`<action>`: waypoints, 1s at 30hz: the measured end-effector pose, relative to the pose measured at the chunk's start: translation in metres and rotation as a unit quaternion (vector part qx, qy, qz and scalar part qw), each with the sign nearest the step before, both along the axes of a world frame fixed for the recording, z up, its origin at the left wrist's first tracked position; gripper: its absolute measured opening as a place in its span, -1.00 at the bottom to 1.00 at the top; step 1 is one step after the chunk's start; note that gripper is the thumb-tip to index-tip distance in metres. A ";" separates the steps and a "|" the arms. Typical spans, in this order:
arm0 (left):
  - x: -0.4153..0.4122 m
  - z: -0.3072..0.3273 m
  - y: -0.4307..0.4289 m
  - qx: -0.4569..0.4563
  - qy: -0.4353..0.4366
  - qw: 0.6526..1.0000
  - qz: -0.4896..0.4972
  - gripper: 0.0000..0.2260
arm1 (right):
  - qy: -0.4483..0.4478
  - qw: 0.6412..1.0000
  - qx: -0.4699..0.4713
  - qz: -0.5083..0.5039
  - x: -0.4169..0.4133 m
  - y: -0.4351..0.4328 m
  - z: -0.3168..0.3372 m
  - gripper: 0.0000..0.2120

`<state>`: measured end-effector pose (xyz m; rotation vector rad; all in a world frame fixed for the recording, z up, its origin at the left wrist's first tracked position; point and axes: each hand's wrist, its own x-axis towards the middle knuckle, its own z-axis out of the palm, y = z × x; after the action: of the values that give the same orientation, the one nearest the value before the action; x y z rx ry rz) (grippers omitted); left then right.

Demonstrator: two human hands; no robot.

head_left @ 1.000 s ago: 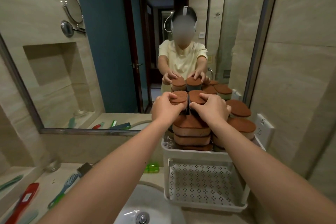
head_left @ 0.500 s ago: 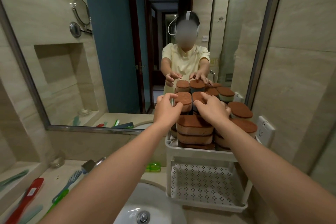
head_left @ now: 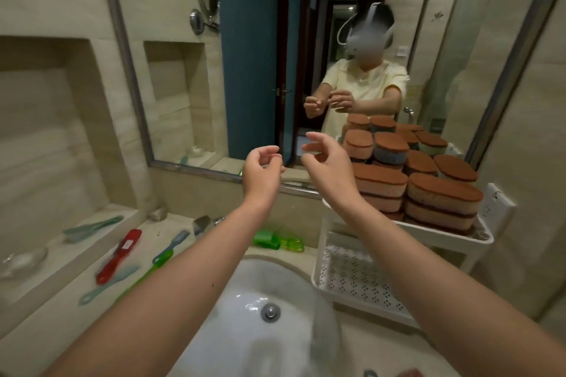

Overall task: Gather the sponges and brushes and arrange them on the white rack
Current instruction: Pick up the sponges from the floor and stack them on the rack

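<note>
Stacks of brown-topped sponges [head_left: 441, 196] fill the top shelf of the white rack [head_left: 444, 234] at the right, against the mirror. The rack's perforated lower shelf [head_left: 352, 281] holds nothing. My left hand [head_left: 262, 174] and my right hand [head_left: 329, 165] hover in the air left of the rack, fingers loosely curled and apart, holding nothing. On the counter at the left lie a red brush [head_left: 119, 255], a blue-and-green brush [head_left: 170, 248], a teal brush [head_left: 108, 285] and a green brush [head_left: 277, 242] behind the basin.
A white basin [head_left: 245, 315] with a metal drain sits below my arms. A large mirror [head_left: 275, 55] covers the wall ahead. A wall socket [head_left: 497, 208] sits right of the rack. A teal brush [head_left: 92, 228] and a glass dish [head_left: 21, 260] rest on the raised ledge at left.
Both hands have let go of the top sponges and pulled back to the left, away from the rack. The view has turned left and down, showing more of the counter and basin.
</note>
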<state>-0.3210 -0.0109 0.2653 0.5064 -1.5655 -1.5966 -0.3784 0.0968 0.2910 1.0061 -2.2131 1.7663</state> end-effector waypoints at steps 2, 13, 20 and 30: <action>0.025 -0.011 -0.015 0.023 0.010 0.999 0.035 -0.86 | -0.004 0.999 0.014 0.040 0.019 -0.019 -0.012 -0.59; 0.213 -0.085 -0.087 0.080 -0.026 0.961 0.264 -0.85 | -0.075 0.955 0.078 0.277 0.165 -0.124 -0.096 -0.63; 0.339 -0.121 -0.099 0.104 -0.067 0.919 0.375 -0.88 | -0.088 0.912 0.135 0.378 0.270 -0.174 -0.144 -0.70; 0.513 -0.193 -0.069 0.172 -0.131 0.847 0.485 -0.86 | -0.087 0.829 0.227 0.504 0.434 -0.198 -0.218 -0.75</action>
<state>0.1921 -0.0802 0.0723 1.4877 -0.8901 -0.9944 0.0554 -0.1011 0.0728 2.5904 -2.4534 1.6209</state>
